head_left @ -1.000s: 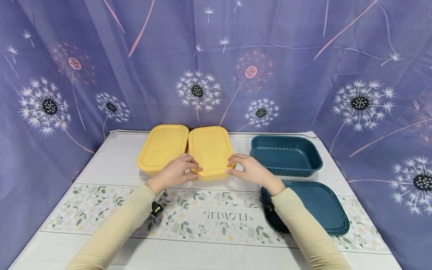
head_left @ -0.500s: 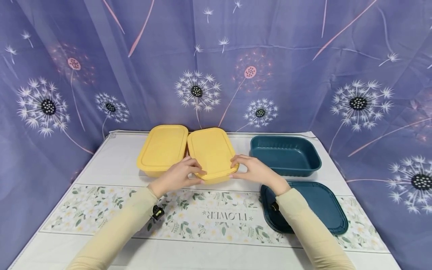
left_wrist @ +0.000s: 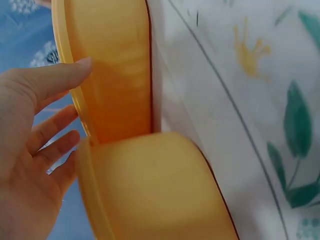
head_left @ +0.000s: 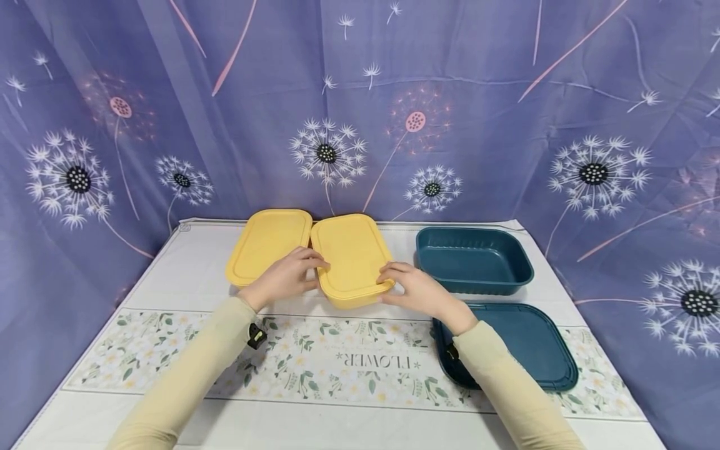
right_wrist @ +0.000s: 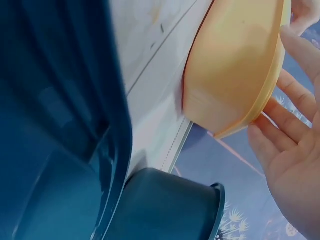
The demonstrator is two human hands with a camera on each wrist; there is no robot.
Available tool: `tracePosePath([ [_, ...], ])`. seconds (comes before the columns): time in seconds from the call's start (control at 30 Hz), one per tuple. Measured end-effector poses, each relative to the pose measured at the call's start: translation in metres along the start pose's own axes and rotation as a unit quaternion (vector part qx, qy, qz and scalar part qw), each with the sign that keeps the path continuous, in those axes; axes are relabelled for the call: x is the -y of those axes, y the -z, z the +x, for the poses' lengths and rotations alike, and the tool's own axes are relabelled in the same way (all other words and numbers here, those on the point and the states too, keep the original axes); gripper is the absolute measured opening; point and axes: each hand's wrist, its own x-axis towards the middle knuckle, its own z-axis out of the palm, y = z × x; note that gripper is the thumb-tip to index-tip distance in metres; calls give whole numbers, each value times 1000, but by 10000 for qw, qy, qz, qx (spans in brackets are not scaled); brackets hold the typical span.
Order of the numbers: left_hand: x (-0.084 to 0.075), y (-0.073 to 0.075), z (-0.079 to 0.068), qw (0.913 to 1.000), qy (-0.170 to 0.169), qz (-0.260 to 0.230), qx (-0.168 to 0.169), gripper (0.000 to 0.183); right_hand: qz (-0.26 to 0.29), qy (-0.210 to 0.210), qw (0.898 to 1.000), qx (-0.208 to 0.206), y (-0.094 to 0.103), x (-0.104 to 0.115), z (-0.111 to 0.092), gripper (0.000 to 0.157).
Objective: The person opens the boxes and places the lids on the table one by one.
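A yellow lidded storage box (head_left: 354,259) stands on the table, turned slightly, between my two hands. My left hand (head_left: 284,275) holds its left side, fingertips at the lid's edge and thumb (left_wrist: 75,72) across the rim. At the front right corner, my right hand (head_left: 419,290) grips the lid's rim, with the thumb on the front edge and the fingers (right_wrist: 290,120) along the side. A second yellow lidded box (head_left: 270,244) sits directly to the left, its back corner close against the first. My left hand covers part of its front right corner.
A dark teal open box (head_left: 478,256) stands at the back right. In front of it lies a matching teal lid (head_left: 531,344), partly under my right forearm. A white cloth with a floral band (head_left: 371,359) covers the table, and a purple curtain (head_left: 478,50) hangs behind.
The held yellow box has turned, its front edge swinging to the right and slightly nearer. My left hand has slid from its front left corner back along its left side; the right hand stays at its corner.
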Motion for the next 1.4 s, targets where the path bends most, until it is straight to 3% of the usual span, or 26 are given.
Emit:
tracePosePath([
  [0.33, 21, -1, 11, 9992, 214, -181, 282, 42, -483, 217, 9984, -175, -5, 8, -1, 30],
  [0.6, 19, 3, 13, 9986, 145, -224, 456, 44, -575, 333, 9970, -386, -4, 0, -3, 24],
  [0.8, 16, 5, 10, 9975, 225, -380, 560, 48, -429, 264, 9982, -318, -2, -8, -4, 24],
  [1.1, 11, 4, 6, 9981, 145, -456, 395, 48, -359, 146, 9988, -290, 3, -13, -2, 24],
  [1.4, 2, 2, 1, 9995, 129, -226, 171, 42, -444, 49, 9985, -322, 5, -21, 5, 27],
])
